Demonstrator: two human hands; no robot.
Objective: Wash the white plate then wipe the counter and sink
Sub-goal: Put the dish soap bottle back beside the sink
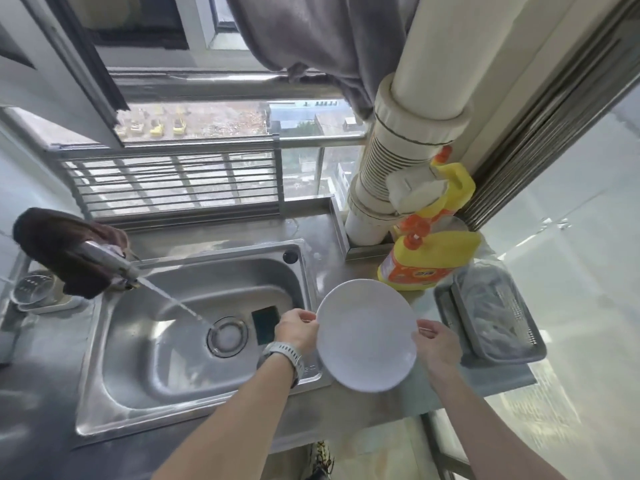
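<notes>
Ideally, with both the left hand (298, 330) and right hand (437, 344) gripping the white plate (366, 335) by its rim, tilt it leftward under the tap stream (173, 299).

White plate (366, 336) held over counter (381, 403), right of sink (194, 415).
Plate round, plain, face up, slightly tilted, overhanging sink's right rim. Sink stainless, single basin; water stream striking drain (227, 336). Counter metallic, grey.
</notes>
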